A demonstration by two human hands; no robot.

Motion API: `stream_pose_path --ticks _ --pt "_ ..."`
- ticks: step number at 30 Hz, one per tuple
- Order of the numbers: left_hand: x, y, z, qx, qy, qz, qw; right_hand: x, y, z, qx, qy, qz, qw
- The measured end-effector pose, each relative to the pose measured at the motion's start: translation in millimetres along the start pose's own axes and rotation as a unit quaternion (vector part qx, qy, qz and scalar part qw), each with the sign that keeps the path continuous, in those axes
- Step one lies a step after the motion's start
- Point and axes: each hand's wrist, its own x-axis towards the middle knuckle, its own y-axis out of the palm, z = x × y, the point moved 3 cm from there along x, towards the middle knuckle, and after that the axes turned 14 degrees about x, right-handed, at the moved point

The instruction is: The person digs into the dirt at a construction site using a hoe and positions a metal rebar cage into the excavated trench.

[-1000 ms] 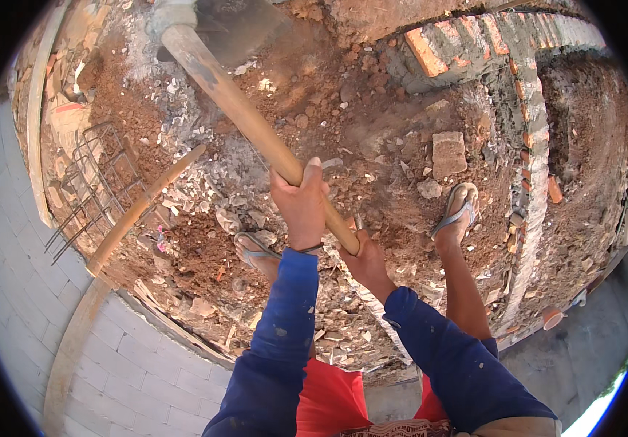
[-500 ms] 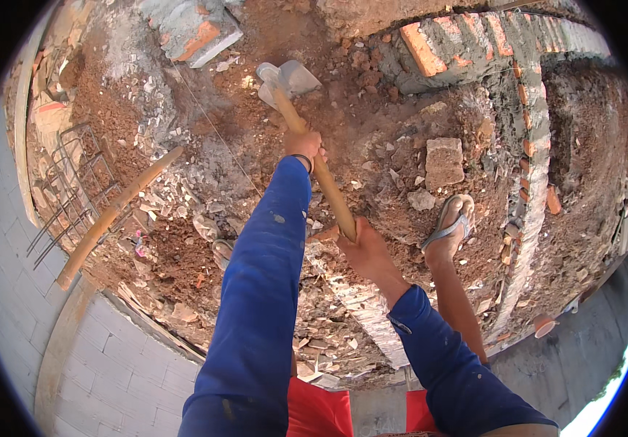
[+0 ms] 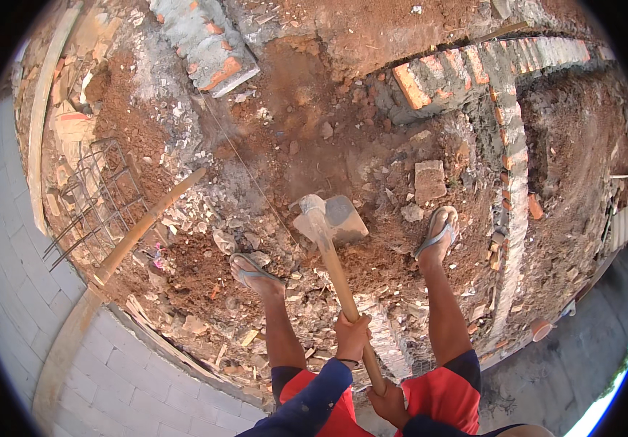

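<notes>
A hoe with a long wooden handle (image 3: 341, 280) and a broad metal blade (image 3: 344, 218) lies across the middle of the view. Its blade is down at the reddish soil between my sandalled feet. My left hand (image 3: 353, 338) is wrapped round the lower half of the handle. Closer to my body, my right hand (image 3: 389, 405) grips the handle near its end, in front of my red shorts. A dug hollow of loose brown earth (image 3: 299, 156) stretches beyond the blade.
A mortared brick stub (image 3: 212, 51) stands at the far left, with a string (image 3: 237, 149) running from it. Low brick walling (image 3: 514, 153) runs along the right. A steel rebar cage (image 3: 103, 193) and wooden pole (image 3: 150, 226) lie left. A loose brick (image 3: 429, 180) rests near my right foot.
Both hands have pulled the hoe back toward my body, bringing the blade from the far soil to between my feet. My arms have drawn in, uncovering my left foot.
</notes>
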Motion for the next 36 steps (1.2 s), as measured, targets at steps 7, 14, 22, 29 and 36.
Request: stream_pose_path --ticks 7,14,22,29,36 --pt "64 -32 -244 -0.05 0.324 -0.146 0.933 222 21 224 0.0 -0.345 0.08 0.935" --pt "233 44 -341 -0.136 0.389 -0.197 0.89 401 -43 349 -0.095 -0.376 0.042 0.921" --pt "349 76 -277 0.055 0.121 -0.107 0.985 376 -53 281 -0.058 -0.221 0.02 0.973" --pt "239 43 -200 0.093 0.142 -0.054 0.984 247 -14 231 -0.012 -0.151 0.033 0.988" --pt "35 30 -61 -0.029 0.091 -0.042 0.995 86 -41 97 -0.068 -0.096 0.018 0.993"
